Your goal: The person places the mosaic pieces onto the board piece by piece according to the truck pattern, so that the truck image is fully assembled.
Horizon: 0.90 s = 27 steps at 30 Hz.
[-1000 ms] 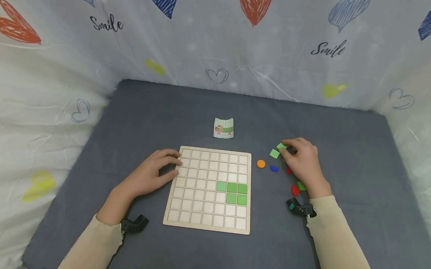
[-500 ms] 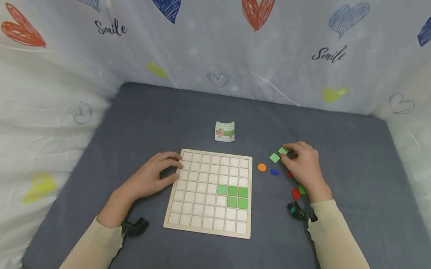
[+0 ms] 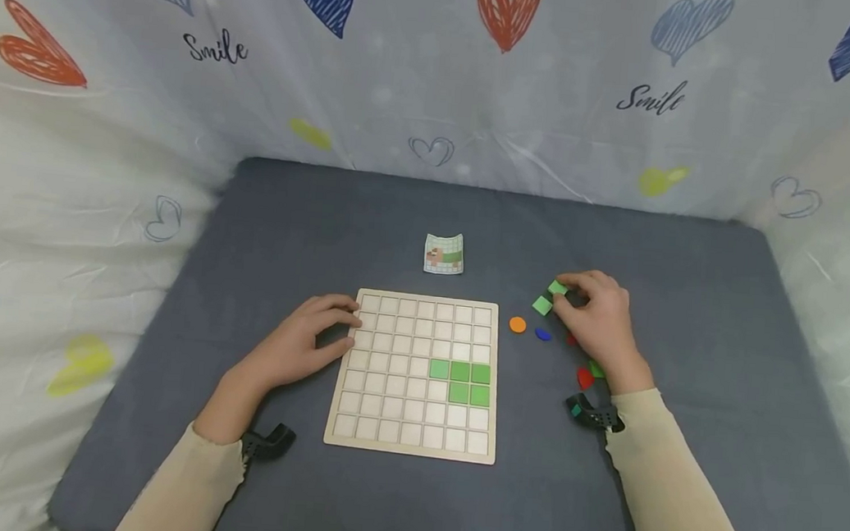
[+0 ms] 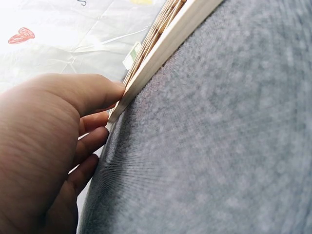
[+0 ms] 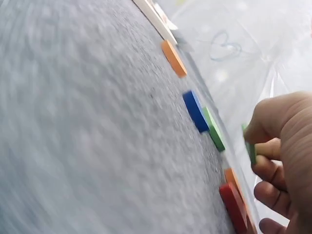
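Note:
A square wooden grid board (image 3: pixel 387 386) lies on the dark cloth, with several green square tiles (image 3: pixel 459 371) set in cells at its right side. My left hand (image 3: pixel 294 340) rests at the board's left edge, its thumb and fingertips touching the wooden side (image 4: pixel 141 78). To the right of the board, my right hand (image 3: pixel 602 319) pinches a green square tile (image 5: pixel 250 146) between thumb and index finger. Another green tile (image 3: pixel 542 306) lies close to that hand. An orange disc (image 3: pixel 517 325) and a blue piece (image 3: pixel 543 335) lie between the board and my right hand.
Under my right wrist lie a red piece (image 3: pixel 585 378) and a green piece (image 3: pixel 598 369); another red piece (image 3: pixel 571 339) is partly hidden. A small curled picture card (image 3: pixel 444 254) sits beyond the board. Heart-printed curtains (image 3: pixel 439 69) enclose the table (image 3: pixel 310 216).

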Motion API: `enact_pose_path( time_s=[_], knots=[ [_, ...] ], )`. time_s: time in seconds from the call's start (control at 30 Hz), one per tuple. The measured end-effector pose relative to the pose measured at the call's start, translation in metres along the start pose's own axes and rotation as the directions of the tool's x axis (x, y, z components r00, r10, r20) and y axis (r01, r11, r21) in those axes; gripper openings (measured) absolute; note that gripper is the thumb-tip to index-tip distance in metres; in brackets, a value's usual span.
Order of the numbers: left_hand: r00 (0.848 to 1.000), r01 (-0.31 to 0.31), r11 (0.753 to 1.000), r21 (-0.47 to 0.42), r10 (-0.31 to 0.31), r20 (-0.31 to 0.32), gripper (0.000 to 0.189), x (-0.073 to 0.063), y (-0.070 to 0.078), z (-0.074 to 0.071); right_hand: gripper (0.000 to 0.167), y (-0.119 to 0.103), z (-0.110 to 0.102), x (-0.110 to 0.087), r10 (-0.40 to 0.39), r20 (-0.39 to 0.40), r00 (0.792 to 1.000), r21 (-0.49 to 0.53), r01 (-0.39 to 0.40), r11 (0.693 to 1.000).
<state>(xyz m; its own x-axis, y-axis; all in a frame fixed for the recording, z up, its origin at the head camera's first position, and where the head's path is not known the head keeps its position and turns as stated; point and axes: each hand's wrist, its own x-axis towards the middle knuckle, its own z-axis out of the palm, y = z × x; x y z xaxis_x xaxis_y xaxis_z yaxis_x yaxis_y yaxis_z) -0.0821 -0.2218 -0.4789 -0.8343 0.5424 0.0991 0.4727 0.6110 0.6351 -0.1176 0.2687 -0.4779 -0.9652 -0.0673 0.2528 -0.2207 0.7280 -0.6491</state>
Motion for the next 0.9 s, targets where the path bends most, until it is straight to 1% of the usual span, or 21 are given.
enact_pose_path(
  time_s=[0.17, 0.33, 0.43, 0.53, 0.7, 0.8, 0.9],
  knots=[
    [1.000, 0.005, 1.000, -0.006, -0.005, 0.002, 0.030, -0.001, 0.001, -0.002, 0.028, -0.014, 0.006, -0.001, -0.011, -0.007, 1.000, 0.063, 0.012, 0.998],
    [1.000, 0.008, 1.000, -0.009, -0.008, 0.004, 0.029, -0.001, 0.002, -0.001, 0.025, -0.028, 0.011, -0.004, -0.023, 0.022, 0.999, 0.186, 0.019, 0.982],
    [1.000, 0.007, 1.000, -0.012, -0.007, 0.003, 0.030, 0.000, 0.002, -0.002, 0.024, -0.038, 0.014, -0.007, -0.054, 0.054, 0.997, 0.242, 0.040, 0.970],
    [1.000, 0.003, 1.000, -0.015, -0.003, 0.002, 0.031, 0.000, 0.001, -0.002, 0.025, -0.049, 0.018, -0.010, -0.099, 0.087, 0.991, 0.268, 0.072, 0.961],
    [1.000, 0.003, 1.000, -0.019, -0.003, 0.006, 0.031, 0.000, 0.002, -0.003, 0.026, -0.067, 0.028, -0.017, -0.181, 0.151, 0.972, 0.294, 0.131, 0.947],
    [1.000, 0.007, 1.000, -0.018, -0.007, 0.008, 0.031, 0.000, 0.003, -0.003, 0.027, -0.076, 0.035, -0.022, -0.242, 0.194, 0.951, 0.313, 0.174, 0.934],
    [1.000, 0.006, 1.000, -0.017, -0.006, 0.007, 0.031, 0.001, 0.003, -0.002, 0.027, -0.082, 0.042, -0.028, -0.312, 0.228, 0.922, 0.332, 0.227, 0.916]
  ],
)
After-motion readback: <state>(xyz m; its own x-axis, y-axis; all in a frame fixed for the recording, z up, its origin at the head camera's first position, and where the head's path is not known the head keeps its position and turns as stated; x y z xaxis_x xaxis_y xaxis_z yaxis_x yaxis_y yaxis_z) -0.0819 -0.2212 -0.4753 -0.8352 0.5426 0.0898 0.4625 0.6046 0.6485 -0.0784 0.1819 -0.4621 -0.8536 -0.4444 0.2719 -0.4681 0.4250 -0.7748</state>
